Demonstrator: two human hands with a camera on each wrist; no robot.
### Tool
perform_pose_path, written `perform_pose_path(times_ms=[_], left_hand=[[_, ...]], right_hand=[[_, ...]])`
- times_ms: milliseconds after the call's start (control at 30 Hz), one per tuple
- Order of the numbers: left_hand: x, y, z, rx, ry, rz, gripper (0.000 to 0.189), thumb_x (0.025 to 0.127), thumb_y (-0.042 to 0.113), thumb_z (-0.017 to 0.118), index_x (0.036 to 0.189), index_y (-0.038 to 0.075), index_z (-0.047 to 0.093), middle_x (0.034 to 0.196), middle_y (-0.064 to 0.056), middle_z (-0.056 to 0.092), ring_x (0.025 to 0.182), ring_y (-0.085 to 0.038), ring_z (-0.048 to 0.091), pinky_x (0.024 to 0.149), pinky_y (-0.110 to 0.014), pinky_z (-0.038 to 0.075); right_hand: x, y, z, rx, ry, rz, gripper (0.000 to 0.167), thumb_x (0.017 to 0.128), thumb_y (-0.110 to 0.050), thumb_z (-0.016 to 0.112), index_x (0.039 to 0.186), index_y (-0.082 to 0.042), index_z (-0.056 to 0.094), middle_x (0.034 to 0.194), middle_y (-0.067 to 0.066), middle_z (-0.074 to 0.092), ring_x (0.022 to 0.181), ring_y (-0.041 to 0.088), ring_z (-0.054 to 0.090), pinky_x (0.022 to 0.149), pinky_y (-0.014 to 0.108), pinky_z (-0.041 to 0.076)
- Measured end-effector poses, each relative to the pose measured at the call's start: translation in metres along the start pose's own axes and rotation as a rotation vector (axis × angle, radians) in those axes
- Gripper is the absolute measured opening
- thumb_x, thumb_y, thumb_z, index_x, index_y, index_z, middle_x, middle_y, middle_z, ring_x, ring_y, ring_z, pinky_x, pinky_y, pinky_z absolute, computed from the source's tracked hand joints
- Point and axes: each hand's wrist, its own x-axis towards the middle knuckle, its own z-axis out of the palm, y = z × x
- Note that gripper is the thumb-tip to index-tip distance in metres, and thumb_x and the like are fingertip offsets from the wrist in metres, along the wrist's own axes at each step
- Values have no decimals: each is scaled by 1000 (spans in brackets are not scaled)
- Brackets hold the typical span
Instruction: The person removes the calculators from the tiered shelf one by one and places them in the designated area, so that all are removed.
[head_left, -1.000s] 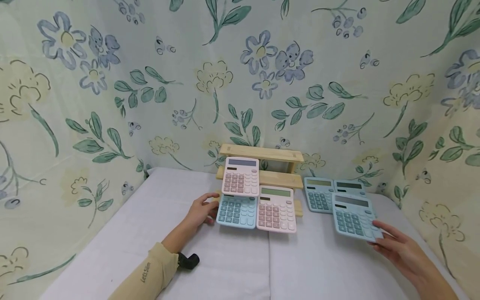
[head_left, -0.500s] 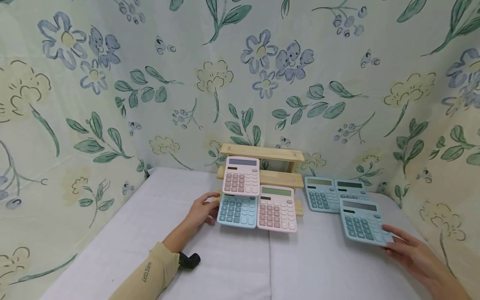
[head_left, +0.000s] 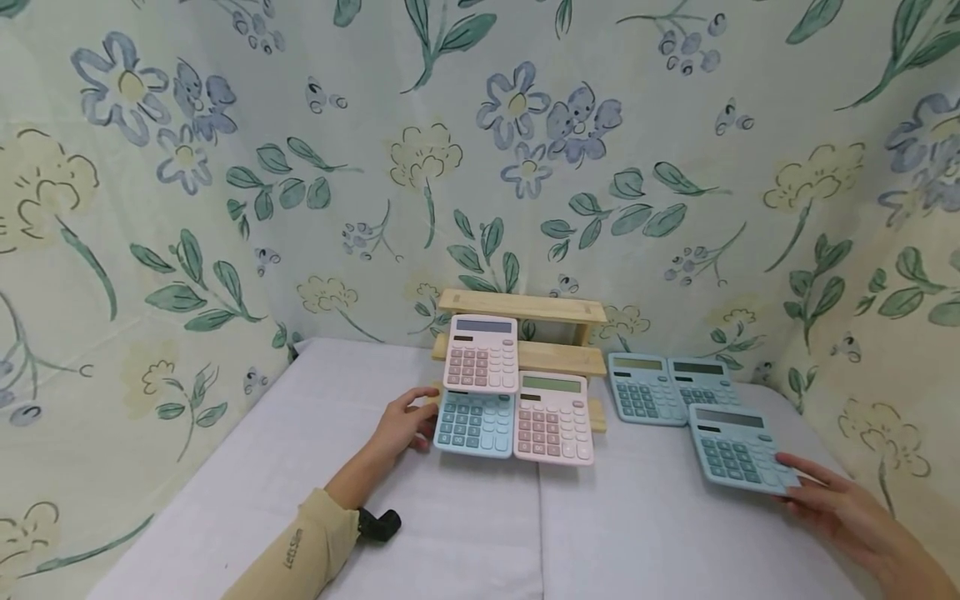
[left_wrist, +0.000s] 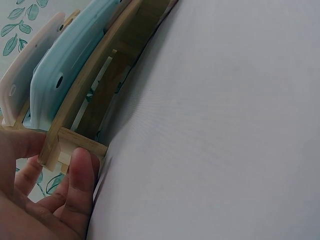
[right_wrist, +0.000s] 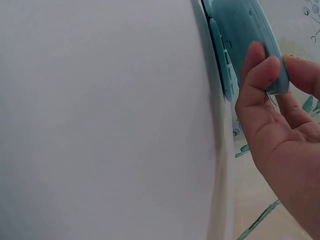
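In the head view my right hand [head_left: 847, 512] pinches the lower right corner of a blue calculator [head_left: 738, 450], thumb on its face. The right wrist view shows fingertips behind this calculator [right_wrist: 250, 30], held tilted above the table. My left hand [head_left: 401, 423] is at the left end of a stepped wooden rack [head_left: 525, 305]. In the left wrist view its fingers [left_wrist: 80, 177] curl round the end of the rack's wooden bar [left_wrist: 80, 140]. A pink calculator [head_left: 482, 354] leans on the upper step. Below it stand a partly covered blue calculator [head_left: 474, 425] and another pink calculator [head_left: 553, 419].
Two more blue calculators [head_left: 637, 387] lie side by side at the back right of the white-covered table [head_left: 600, 533], one partly covered by the held one. A floral curtain [head_left: 337, 208] rises behind and along both sides. A black wrist-camera piece [head_left: 380, 523] sits by the left sleeve.
My right hand has moved right and slightly toward me with the blue calculator, uncovering more of the one behind it. My left hand and the rack have stayed in place.
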Motion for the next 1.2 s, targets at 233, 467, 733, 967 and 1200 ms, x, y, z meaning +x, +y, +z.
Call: perform_pose_path(times_ms=[233, 467, 733, 967, 1200], left_hand=[[0, -1, 1, 2, -1, 2, 37, 97, 23, 62, 134, 20, 60, 97, -9, 74, 70, -19, 65, 53, -29, 52], [-2, 2, 0, -7, -4, 4, 36, 98, 22, 62, 134, 19, 60, 97, -9, 74, 69, -19, 66, 53, -29, 53], [-4, 3, 0, -15, 0, 0, 36, 98, 21, 61, 134, 18, 60, 98, -9, 74, 69, -18, 65, 53, -29, 53], [-3, 2, 1, -12, 11, 1, 36, 98, 20, 61, 134, 18, 60, 96, -9, 74, 67, -17, 65, 52, -29, 52], [-3, 3, 1, -18, 13, -1, 37, 97, 20, 62, 134, 19, 60, 94, -8, 73, 66, -17, 66, 52, -29, 52]], right_hand=[[2, -3, -9, 6, -8, 44, 46, 97, 2, 57, 95, -40, 75, 102, -16, 62, 98, 18, 68, 88, 37, 57], [0, -2, -13, 15, -20, 54, 47, 96, 4, 56, 95, -39, 76, 103, -15, 61, 98, 19, 68, 89, 36, 57], [0, 1, -20, -35, -7, 77, 45, 98, -1, 58, 95, -43, 75, 103, -13, 62, 96, 22, 70, 87, 36, 58], [1, 2, -20, -57, 9, 80, 45, 96, 0, 60, 95, -43, 73, 103, -13, 62, 97, 24, 69, 88, 36, 57], [3, 3, -21, -93, 39, 86, 45, 94, -1, 63, 94, -45, 71, 106, -9, 59, 96, 25, 67, 87, 37, 56]])
